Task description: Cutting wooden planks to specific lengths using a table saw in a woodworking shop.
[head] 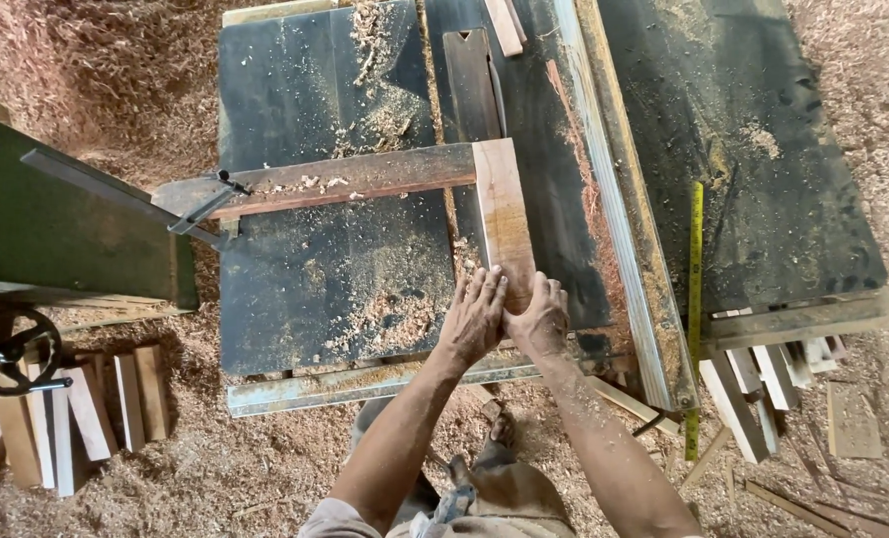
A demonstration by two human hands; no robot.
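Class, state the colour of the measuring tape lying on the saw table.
Yellow; the measuring tape shows in the head view.

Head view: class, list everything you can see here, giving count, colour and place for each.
dark metal saw table: one, black, centre
short wooden board: one, light brown, on the table under both hands
long wooden rail: one, reddish brown, clamped across the table
yellow tape measure: one, right of the table
cut wooden blocks: several, pale, floor left
black handwheel: one, far left
sawdust: tan, covering the floor
left hand: on the board's near end
right hand: beside it, on the board
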